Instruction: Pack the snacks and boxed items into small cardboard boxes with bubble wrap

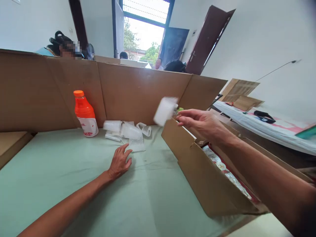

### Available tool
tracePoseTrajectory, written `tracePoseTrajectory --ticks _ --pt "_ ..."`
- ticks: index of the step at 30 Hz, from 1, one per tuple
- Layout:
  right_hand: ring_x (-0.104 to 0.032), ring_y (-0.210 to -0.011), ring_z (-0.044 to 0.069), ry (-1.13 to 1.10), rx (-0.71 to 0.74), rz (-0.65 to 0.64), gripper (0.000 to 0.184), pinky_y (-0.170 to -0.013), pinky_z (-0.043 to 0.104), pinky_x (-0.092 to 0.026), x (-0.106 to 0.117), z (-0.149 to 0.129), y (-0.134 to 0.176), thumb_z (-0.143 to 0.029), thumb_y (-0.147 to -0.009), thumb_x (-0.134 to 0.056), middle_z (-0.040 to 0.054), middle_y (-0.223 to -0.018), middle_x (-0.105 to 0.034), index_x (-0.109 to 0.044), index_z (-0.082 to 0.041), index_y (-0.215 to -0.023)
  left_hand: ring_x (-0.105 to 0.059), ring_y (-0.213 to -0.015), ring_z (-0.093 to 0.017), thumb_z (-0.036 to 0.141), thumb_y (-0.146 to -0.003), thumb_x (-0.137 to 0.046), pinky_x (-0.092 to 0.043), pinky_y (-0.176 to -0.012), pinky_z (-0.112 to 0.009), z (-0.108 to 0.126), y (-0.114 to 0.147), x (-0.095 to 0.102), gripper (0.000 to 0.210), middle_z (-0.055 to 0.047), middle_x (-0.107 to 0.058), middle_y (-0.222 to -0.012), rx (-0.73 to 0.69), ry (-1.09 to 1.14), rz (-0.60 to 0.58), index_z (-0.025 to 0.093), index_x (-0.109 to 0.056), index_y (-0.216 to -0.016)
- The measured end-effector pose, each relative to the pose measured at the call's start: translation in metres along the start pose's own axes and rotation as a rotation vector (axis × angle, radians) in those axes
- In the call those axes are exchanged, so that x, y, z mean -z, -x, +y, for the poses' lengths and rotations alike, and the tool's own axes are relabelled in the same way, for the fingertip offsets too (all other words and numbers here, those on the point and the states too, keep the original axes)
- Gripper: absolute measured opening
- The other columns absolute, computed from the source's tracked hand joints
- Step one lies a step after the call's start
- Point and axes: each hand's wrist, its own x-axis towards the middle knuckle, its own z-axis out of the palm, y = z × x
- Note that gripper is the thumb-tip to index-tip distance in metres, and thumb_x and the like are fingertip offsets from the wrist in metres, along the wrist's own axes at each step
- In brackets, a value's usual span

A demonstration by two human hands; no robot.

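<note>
My right hand (195, 121) is raised over the near-left rim of an open cardboard box (207, 177). Its thumb and fingers pinch the narrow end of a white bottle (165, 111), which is tilted and smeared by motion. My left hand (120, 160) hovers low above the green cloth, fingers apart, with nothing in it. Just beyond its fingertips lie crumpled pieces of clear bubble wrap (128, 131). Farther left an orange-red bottle (85, 113) with an orange cap and a pale label stands upright.
A tall cardboard screen (138, 95) runs along the back of the green-covered table (148, 197). White and red packed items (222, 168) fill part of the box. A flat cardboard piece (12, 144) lies at left. Several people sit beyond the screen; a bed (249, 121) stands at right.
</note>
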Motion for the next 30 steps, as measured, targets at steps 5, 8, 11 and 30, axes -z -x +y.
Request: tracePoseTrajectory --ticks 5,8,11,30 --pt "-0.072 -0.084 0.022 0.026 0.063 -0.193 0.036 -0.082 0.036 -0.057 -0.041 -0.049 0.040 -0.054 -0.082 -0.069 0.0052 -0.090 -0.076 -0.075 -0.023 -0.100 -0.053 -0.124 -0.032 0.016 -0.085 -0.053 -0.045 -0.104 -0.052 -0.015 0.046 0.047 0.031 -0.017 -0.052 -0.140 0.026 0.028 0.007 0.019 -0.062 -0.115" --pt "-0.072 -0.085 0.022 0.113 -0.008 -0.254 0.029 -0.079 0.034 -0.057 -0.060 -0.040 0.096 -0.048 -0.086 -0.065 0.0056 -0.092 -0.077 -0.076 -0.024 -0.098 -0.054 -0.123 -0.032 0.019 -0.087 -0.052 -0.047 -0.103 -0.051 -0.026 0.068 0.062 0.031 -0.017 -0.052 -0.140 0.039 0.002 -0.006 0.019 -0.062 -0.116" --pt "-0.071 -0.085 0.022 0.104 -0.152 -0.363 0.024 -0.078 0.032 -0.056 -0.114 -0.006 0.161 -0.039 -0.088 -0.060 0.0064 -0.095 -0.077 -0.076 -0.022 -0.097 -0.054 -0.125 -0.031 0.021 -0.085 -0.053 -0.048 -0.102 -0.049 -0.029 0.080 0.061 0.035 -0.016 -0.051 -0.142 0.045 -0.032 -0.034 0.019 -0.061 -0.120" --pt "-0.058 -0.123 0.028 0.305 0.183 -0.536 0.050 -0.100 0.042 -0.048 -0.305 0.031 0.060 -0.029 -0.086 -0.071 0.0112 -0.131 -0.065 -0.057 -0.019 -0.133 -0.057 -0.114 -0.031 0.037 -0.095 -0.045 -0.047 -0.092 -0.041 -0.059 0.029 0.044 0.045 -0.015 -0.059 -0.128 0.412 -0.349 -0.298 0.019 -0.057 -0.133"
